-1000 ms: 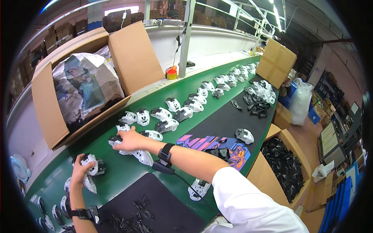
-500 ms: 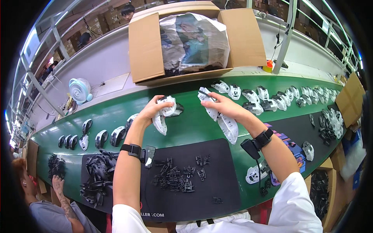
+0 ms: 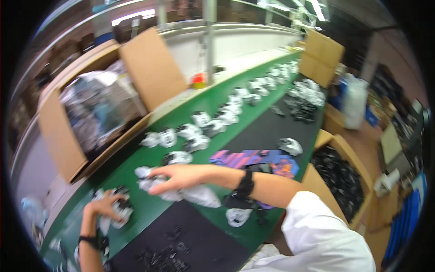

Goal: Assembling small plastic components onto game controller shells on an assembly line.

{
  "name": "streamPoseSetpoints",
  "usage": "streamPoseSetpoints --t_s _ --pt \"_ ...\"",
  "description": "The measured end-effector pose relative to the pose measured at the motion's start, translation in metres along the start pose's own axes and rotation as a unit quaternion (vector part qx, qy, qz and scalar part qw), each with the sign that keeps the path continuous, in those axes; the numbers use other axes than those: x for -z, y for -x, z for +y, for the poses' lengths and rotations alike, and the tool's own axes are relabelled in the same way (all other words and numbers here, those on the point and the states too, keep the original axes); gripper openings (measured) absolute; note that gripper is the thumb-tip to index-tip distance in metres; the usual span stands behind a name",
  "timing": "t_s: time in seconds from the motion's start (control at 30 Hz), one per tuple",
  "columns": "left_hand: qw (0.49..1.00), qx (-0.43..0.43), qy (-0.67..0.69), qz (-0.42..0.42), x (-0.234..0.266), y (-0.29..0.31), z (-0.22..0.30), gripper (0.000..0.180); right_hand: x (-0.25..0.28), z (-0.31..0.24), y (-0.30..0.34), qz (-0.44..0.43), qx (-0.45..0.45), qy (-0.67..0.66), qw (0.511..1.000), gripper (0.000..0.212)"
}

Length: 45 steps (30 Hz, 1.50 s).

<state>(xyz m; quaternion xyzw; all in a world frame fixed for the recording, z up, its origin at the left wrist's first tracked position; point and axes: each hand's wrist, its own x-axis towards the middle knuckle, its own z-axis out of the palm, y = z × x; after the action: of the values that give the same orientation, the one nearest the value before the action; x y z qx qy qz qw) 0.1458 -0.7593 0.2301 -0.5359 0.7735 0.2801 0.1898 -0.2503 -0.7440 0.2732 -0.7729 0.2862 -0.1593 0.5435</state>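
The left hand (image 3: 103, 206) curves, fingers parted, over a black-and-white mouse shell (image 3: 122, 209) between the green tabletop's (image 3: 145, 206) far edge and the black mat (image 3: 204, 235); blur hides any grip. The right hand (image 3: 181, 177), thumb and fingers apart, overlaps white mouse shells (image 3: 144, 172) beside the mat's far corner; contact cannot be told.

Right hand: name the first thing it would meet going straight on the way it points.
Probably the white shell just left of the right hand; blur and unclear depth hide whether they touch.
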Motion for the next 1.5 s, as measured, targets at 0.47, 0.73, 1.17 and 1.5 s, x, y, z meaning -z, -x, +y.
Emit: streamPoseSetpoints --t_s 0.47,0.73,1.17,1.5 --pt "0.851 -0.07 0.489 0.178 0.008 0.064 0.067 0.101 -0.015 -0.015 0.004 0.046 0.041 -0.153 0.986 0.062" --pt "0.705 -0.101 0.537 0.452 -0.117 0.259 0.176 0.127 -0.095 -0.095 0.062 -0.124 -0.033 -0.264 0.956 0.062" --pt "0.191 0.389 0.648 0.626 -0.68 0.411 0.503 0.098 -0.424 -0.091 0.168 -0.699 -0.12 -0.033 0.704 0.069" --pt "-0.229 0.492 0.64 0.544 -0.938 0.275 0.584 0.114 -0.652 0.027 0.254 -0.772 -0.01 0.263 0.579 0.096"
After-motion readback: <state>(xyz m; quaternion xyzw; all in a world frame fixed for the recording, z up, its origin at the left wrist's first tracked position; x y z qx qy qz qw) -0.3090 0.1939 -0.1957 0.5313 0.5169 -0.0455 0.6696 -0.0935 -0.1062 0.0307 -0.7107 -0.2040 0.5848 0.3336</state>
